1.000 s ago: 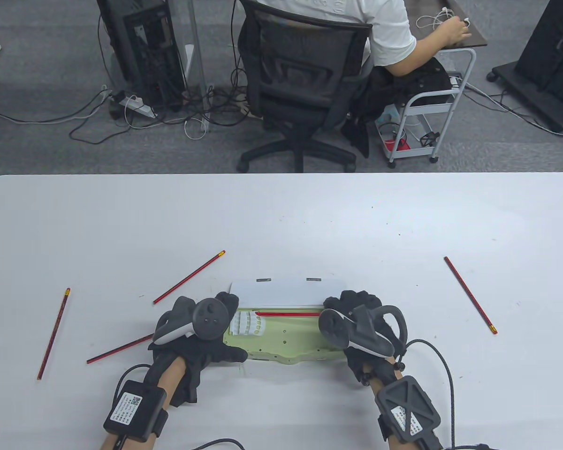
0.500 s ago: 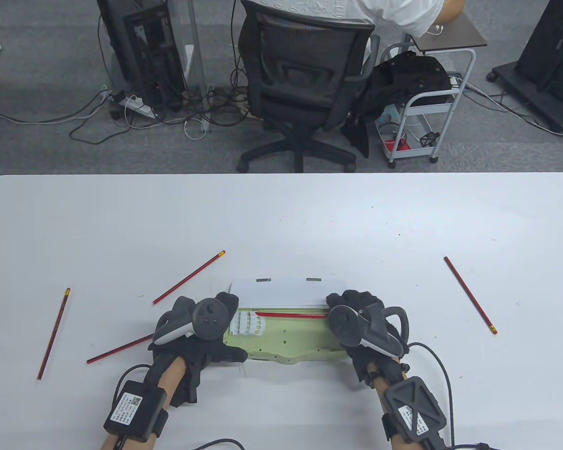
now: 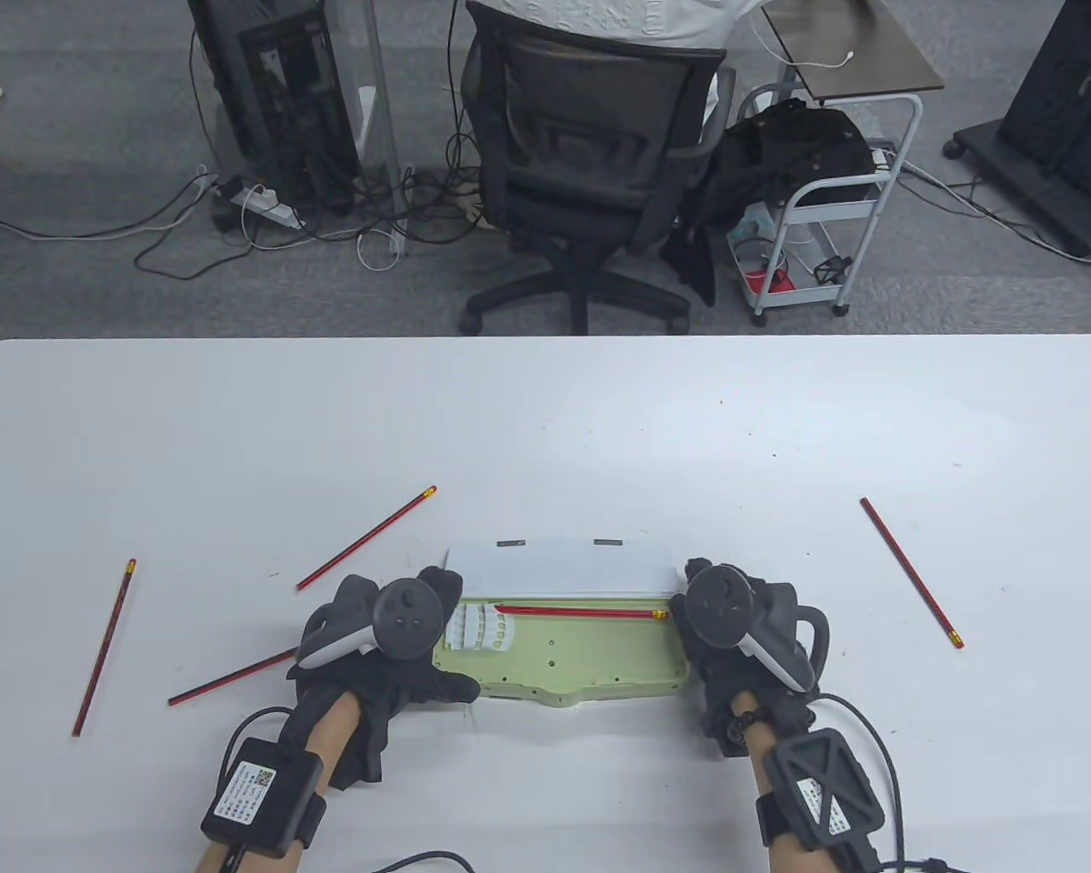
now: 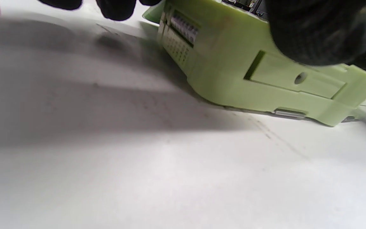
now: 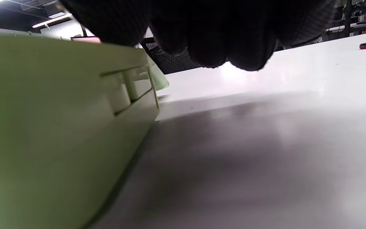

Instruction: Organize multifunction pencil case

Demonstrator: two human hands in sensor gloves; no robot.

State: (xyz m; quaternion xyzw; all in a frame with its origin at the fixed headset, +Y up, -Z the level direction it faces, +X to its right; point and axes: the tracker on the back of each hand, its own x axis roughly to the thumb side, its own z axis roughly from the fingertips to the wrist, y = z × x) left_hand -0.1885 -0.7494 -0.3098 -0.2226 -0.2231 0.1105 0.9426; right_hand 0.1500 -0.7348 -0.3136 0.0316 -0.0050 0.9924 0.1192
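The light green pencil case (image 3: pixel 582 659) lies open near the table's front edge, its white lid (image 3: pixel 559 568) standing behind it. One red pencil (image 3: pixel 582 612) lies along its back channel. My left hand (image 3: pixel 423 668) grips the case's left end; in the left wrist view the thumb (image 4: pixel 313 31) presses on the case's front wall (image 4: pixel 233 73). My right hand (image 3: pixel 718 637) sits at the case's right end and holds nothing. In the right wrist view its fingers (image 5: pixel 214 38) hang curled above the table beside the case wall (image 5: pixel 59 127).
Loose red pencils lie on the white table: one far left (image 3: pixel 105 647), one (image 3: pixel 232 677) partly under my left hand, one (image 3: pixel 365 537) behind it, one at the right (image 3: pixel 911 572). An office chair (image 3: pixel 591 155) stands beyond the table's far edge.
My right hand has let go of the pencil in the case and moved right, off the case to its right end. The left hand has not moved.
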